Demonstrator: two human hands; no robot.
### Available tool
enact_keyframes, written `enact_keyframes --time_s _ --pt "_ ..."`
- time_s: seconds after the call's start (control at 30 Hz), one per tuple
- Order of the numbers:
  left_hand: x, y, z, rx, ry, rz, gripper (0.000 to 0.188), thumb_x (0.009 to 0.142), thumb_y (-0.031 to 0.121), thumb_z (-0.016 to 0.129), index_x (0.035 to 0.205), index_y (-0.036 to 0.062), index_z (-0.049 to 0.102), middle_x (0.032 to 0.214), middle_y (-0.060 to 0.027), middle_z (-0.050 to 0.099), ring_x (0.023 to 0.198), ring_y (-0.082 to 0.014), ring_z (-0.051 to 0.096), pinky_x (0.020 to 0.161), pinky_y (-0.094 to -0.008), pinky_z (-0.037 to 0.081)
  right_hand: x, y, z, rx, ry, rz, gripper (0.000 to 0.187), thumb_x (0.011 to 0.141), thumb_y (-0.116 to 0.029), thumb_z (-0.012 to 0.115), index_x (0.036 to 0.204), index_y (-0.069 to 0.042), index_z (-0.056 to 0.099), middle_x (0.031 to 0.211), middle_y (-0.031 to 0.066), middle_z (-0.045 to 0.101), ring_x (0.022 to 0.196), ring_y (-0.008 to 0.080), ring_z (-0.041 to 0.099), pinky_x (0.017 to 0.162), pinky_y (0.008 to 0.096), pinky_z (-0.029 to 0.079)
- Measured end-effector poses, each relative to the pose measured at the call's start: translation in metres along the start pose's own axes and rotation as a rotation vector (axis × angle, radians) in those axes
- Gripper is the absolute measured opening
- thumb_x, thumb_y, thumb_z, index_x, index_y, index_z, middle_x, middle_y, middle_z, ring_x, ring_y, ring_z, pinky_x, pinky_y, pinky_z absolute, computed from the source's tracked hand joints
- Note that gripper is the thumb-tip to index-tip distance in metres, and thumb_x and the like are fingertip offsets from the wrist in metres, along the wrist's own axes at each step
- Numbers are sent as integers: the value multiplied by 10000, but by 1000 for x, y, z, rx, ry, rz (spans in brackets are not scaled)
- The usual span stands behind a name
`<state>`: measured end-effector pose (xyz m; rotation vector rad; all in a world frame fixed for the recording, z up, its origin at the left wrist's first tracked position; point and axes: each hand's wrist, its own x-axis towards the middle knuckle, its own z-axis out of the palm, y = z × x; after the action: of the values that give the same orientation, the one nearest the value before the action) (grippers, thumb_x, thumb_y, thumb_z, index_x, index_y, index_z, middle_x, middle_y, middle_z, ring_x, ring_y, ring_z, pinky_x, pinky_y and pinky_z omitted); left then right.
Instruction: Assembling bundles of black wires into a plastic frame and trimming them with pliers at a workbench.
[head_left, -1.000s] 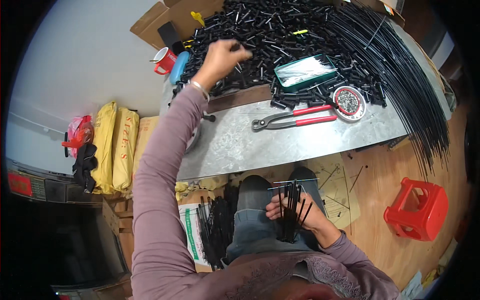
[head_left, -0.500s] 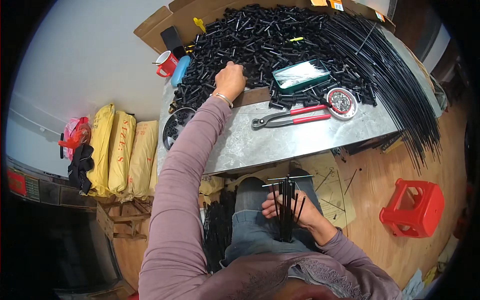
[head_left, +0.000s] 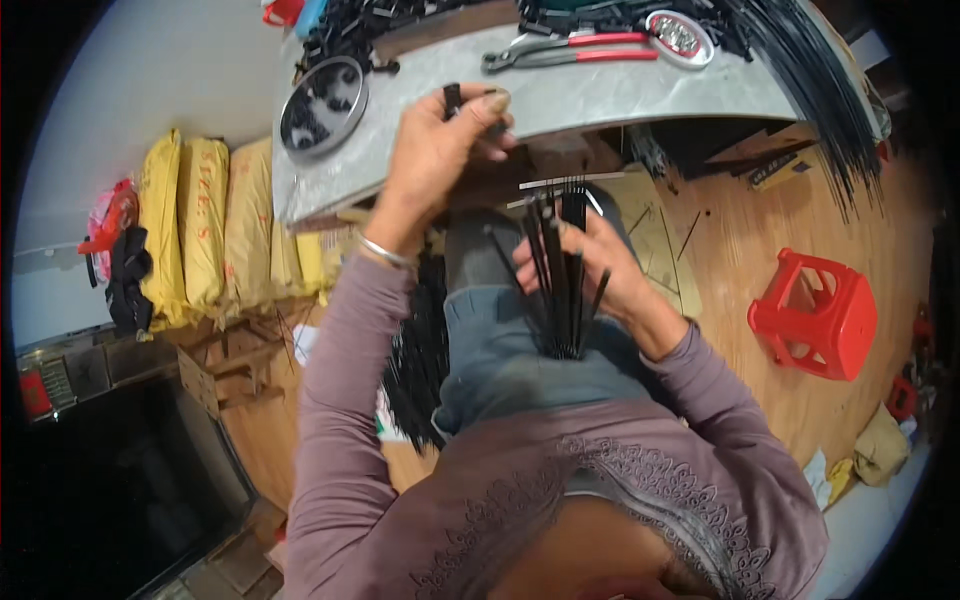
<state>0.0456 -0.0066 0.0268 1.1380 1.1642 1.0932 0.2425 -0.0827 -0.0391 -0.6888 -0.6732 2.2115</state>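
Observation:
My left hand [head_left: 432, 150] is closed above the table's front edge, with a short black tube [head_left: 453, 99] poking up between its fingers. Any more tubes inside the fist are hidden. Over my lap, my right hand [head_left: 608, 262] is wrapped round a bundle of thin black rods [head_left: 565, 305]; their lower ends rest against my jeans, and a few splay outward. Thin white sticks [head_left: 568, 182] lie crosswise near the top of the bundle. A heap of black tubes [head_left: 340, 38] covers the back of the table.
On the grey table [head_left: 420, 100] lie red-handled pincers [head_left: 585, 52], a dish of small metal bits [head_left: 680, 38] and a round tray of black pieces [head_left: 322, 108]. Long black rods [head_left: 815, 110] overhang the right edge. A red stool [head_left: 818, 315] stands right; yellow sacks [head_left: 205, 220] lean left.
My left hand has come back from the tube heap toward my lap, with a black tube in it. My right hand still grips the rods. The view has tilted downward.

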Motion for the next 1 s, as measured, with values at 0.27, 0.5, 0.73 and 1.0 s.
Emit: enact_keyframes --time_s 0.27,0.5,0.73,1.0 --pt "-71 -44 36 -608 277 20 272 897 263 640 998 12 604 875 -92 628 767 -175 634 628 -275 546 -10 18 29 -94 -25 34 344 944 -206 524 1223 -19 450 976 192 637 798 321 682 723 425 582" --pt "-76 -45 35 -538 214 47 286 905 257 625 1052 15 583 890 -94 636 769 -194 649 667 -301 544 -28 15 46 -134 -6 -43 347 949 -211 498 1221 -9 424 915 178 631 754 264 670 686 388 587" --pt "-71 -33 49 -472 109 32 275 904 237 626 1051 6 597 889 -96 641 765 -192 647 662 -299 541 -33 14 35 -199 1 -76 280 959 -276 511 989 2 509 771 97 610 679 175 639 631 312 557" --pt "-65 -31 66 -446 76 32 321 892 261 645 1050 -12 583 904 -109 630 765 -200 645 650 -291 545 -38 9 33 -166 -30 -72 332 959 -288 525 1062 23 466 846 161 641 726 238 672 659 323 569"
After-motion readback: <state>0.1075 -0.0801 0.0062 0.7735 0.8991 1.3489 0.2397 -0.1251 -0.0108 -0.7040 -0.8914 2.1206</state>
